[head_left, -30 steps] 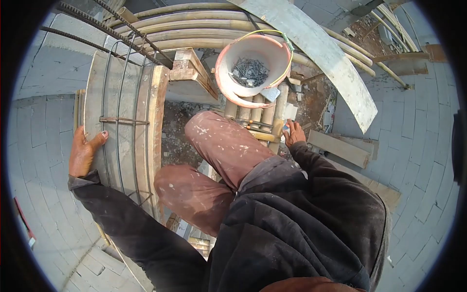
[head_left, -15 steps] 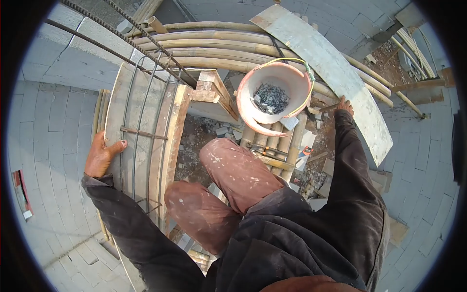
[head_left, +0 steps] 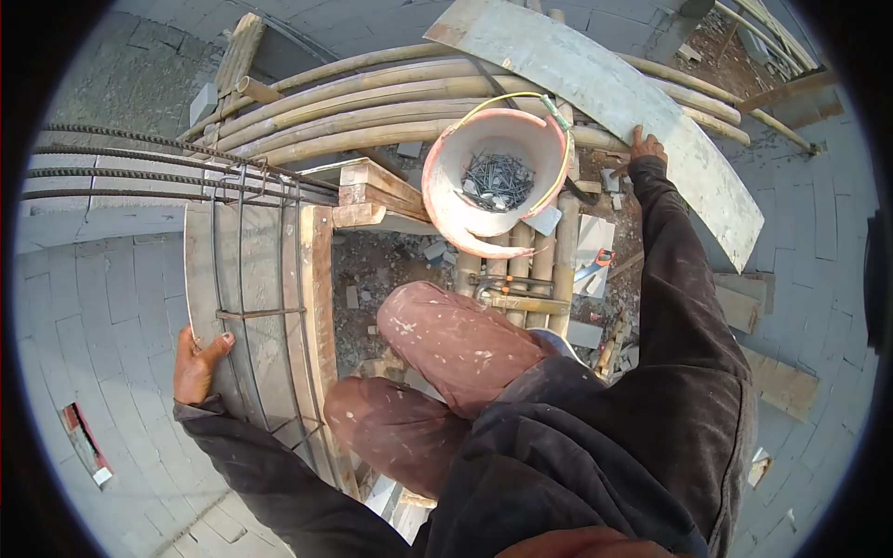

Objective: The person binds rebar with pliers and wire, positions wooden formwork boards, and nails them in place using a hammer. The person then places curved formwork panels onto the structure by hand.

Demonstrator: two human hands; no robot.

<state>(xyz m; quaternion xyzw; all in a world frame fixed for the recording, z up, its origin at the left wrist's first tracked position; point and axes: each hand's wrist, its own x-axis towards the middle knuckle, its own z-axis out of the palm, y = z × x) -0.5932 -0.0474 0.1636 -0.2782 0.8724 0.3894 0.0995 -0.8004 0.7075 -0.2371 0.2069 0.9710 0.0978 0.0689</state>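
Note:
My left hand (head_left: 195,365) grips the outer edge of an upright formwork board (head_left: 263,349), its thumb on the inner face and its fingers mostly hidden behind. Thin steel bars of a rebar cage (head_left: 244,279) run just inside that board. My right hand (head_left: 648,149) is at the near edge of a long, pale, dusty board (head_left: 595,88), with fingers on its top face; the thumb is hidden. That board lies slanted across bamboo poles (head_left: 372,104). Between my arms stands a broken-rimmed bucket (head_left: 451,200) with nails (head_left: 499,179) inside.
A hammer (head_left: 512,281) rests on the bamboo platform (head_left: 521,316) before my knees. Beside it, a saw with an orange handle (head_left: 605,258) lies on a pale offcut. Ribbed steel bars (head_left: 112,153) jut out at left. Grey block walls (head_left: 102,307) stand around, with rubble below.
The view has turned, so the rebar now lies nearly level. My right hand has shifted farther up onto the long board's edge. My left hand stays on the formwork board.

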